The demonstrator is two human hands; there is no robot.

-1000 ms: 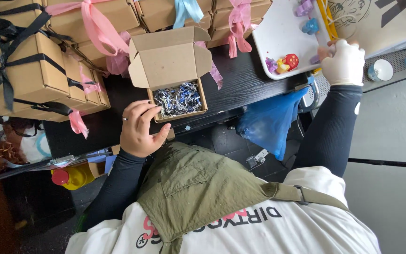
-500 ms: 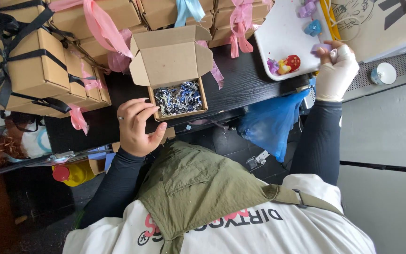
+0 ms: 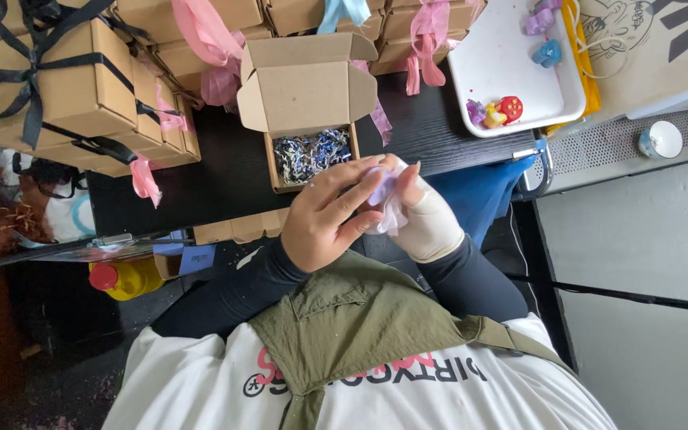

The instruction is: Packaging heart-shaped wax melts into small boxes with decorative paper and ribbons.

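Lilac piece (image 3: pixel 379 189) | both hands' fingers pinch | above open box (image 3: pixel 306 119)

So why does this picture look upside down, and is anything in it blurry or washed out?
Head view: the camera looks down from above the person, so the shirt print reads inverted. Light is soft and even; the white tray is bright, nearly washed out. Both hands, left hand and right hand, look sharp; the floor at the left sinks into dark shadow.

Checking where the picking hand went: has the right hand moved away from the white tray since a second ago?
Yes. The right hand left the white tray and now meets the left hand beside the open box.
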